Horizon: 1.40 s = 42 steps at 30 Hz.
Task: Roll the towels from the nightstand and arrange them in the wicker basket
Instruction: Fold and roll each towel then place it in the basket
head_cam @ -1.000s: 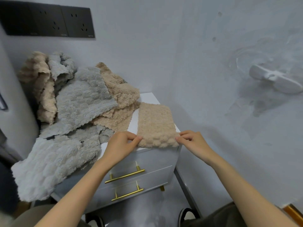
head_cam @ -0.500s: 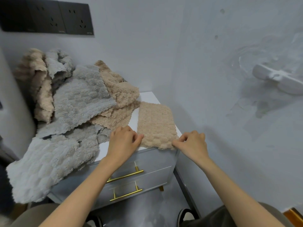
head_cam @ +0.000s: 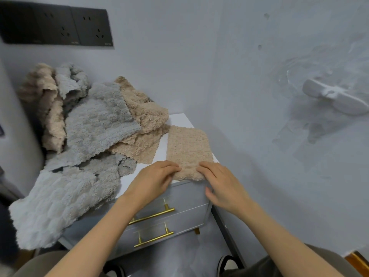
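Left hand (head_cam: 155,178), right hand (head_cam: 221,184) atop towel (head_cam: 187,148)

Both forearms reach forward; left hand (head_cam: 153,179) fingers curled; right hand (head_cam: 222,185) fingers flatter, thumb spread.
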Tool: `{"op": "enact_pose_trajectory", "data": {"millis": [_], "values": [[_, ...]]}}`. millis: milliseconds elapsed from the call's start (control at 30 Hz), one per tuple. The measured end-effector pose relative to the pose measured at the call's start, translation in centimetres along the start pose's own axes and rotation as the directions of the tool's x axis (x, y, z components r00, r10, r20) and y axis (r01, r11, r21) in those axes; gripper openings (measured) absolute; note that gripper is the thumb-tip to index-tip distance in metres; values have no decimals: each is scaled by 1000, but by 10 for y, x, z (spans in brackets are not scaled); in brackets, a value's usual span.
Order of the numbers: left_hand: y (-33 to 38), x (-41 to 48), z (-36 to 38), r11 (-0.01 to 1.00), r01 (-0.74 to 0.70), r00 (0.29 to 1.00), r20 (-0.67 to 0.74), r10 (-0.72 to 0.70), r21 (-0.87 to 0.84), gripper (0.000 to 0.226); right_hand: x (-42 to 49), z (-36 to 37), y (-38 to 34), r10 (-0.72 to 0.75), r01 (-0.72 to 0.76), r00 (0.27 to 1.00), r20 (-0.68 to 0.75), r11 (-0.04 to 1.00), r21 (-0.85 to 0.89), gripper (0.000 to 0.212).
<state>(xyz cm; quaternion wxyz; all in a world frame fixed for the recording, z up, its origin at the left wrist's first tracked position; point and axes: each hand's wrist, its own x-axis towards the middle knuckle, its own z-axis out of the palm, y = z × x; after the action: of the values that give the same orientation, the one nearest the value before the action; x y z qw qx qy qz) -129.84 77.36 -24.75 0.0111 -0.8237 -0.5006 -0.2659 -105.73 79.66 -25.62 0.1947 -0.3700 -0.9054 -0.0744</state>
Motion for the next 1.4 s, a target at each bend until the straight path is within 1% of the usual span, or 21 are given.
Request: {"op": "enact_pose_trajectory", "data": {"millis": [67,133,200,267,333,400,500,567,667,733,767,833,867,900,967,1000,1067,1133,1200,1267,1400], "values": [[2,-1,-1,999,37,997,63,-37,4,43,0,1,6,0,0,999,-33,1000,4,46],[1,-2,-2,999,49,992,117,-48,0,48,1,-2,11,32,-29,998,-60,998,49,33],[-1,-1,-2,997,58,992,117,-53,-41,42,3,-7,14,97,-92,994,-54,991,96,25],[-4,0,-3,995,68,993,104,-61,-73,35,6,-10,15,191,-187,981,-7,966,176,24],[-7,2,-5,993,76,992,104,-67,-86,30,11,-14,15,273,-278,960,63,907,316,24],[-8,2,-5,993,91,992,96,-83,-80,23,16,-20,14,337,-344,937,97,832,435,20],[-5,4,-8,984,154,986,76,-148,-86,11,22,-24,11,396,-411,907,145,753,514,21],[-3,5,-12,976,191,980,70,-185,-102,11,24,-23,10,391,-423,903,176,745,515,23],[-4,4,-15,960,246,968,75,-238,-133,13,29,-23,12,355,-408,913,202,759,508,18],[-3,2,-14,944,270,963,75,-261,-191,10,30,-25,15,357,-409,912,201,765,498,16],[-1,1,-13,934,280,959,97,-265,-220,10,30,-25,17,367,-418,908,200,770,483,16],[0,0,-13,932,288,954,148,-259,-221,29,28,-27,21,395,-449,893,214,772,450,18],[-1,1,-13,934,286,955,149,-258,-215,36,27,-27,22,407,-466,885,228,769,438,19],[-1,1,-12,932,288,956,128,-265,-221,35,25,-28,23,415,-479,878,239,764,432,18],[-3,4,-11,904,323,946,87,-311,-279,23,23,-29,24,427,-495,869,249,747,444,16],[-5,5,-9,887,348,937,80,-340,-304,20,22,-30,23,435,-503,864,252,731,461,22],[-7,8,-5,855,405,913,85,-400,-325,23,22,-29,21,473,-538,841,262,684,492,33],[-7,12,-1,825,455,886,76,-458,-336,35,23,-27,21,527,-593,801,283,638,491,36],[-6,15,2,801,503,856,61,-513,-325,39,25,-23,21,582,-643,758,294,594,482,26],[-4,18,4,791,525,841,47,-539,-316,37,28,-21,19,644,-692,709,288,558,458,24],[-2,23,4,792,537,832,28,-554,-292,28,32,-15,15,691,-716,682,241,563,413,11]]}}
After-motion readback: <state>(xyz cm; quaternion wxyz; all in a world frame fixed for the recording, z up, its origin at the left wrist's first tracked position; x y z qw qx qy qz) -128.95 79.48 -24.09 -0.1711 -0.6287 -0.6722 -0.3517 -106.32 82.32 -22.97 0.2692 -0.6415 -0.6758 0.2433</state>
